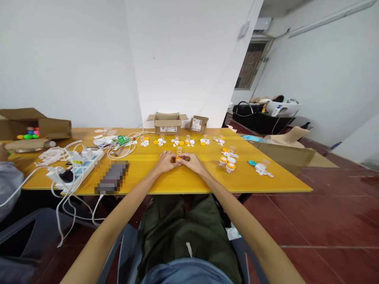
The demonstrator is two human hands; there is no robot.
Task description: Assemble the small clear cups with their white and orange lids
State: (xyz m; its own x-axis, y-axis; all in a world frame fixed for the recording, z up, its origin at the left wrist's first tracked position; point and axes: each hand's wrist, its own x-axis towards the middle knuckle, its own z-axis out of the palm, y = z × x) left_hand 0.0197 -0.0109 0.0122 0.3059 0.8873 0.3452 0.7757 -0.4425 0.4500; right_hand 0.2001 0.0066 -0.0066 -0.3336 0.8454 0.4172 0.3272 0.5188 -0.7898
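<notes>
Both my hands meet at the middle of the yellow table (183, 181). My left hand (166, 161) and my right hand (191, 161) have their fingers curled round a small orange part (179, 159) held between them. Just behind it stands a small clear cup (179, 150). A row of little white and orange parts (175, 142) lies farther back. To the right stand three small containers with orange lids (227, 162).
A white power strip (79, 167) with chargers and cables lies at the left, beside a blurred dark device (112, 178). Two small cardboard boxes (167, 123) stand at the back edge, a larger one (23, 126) with coloured balls far left. A teal ring (252, 163) lies right.
</notes>
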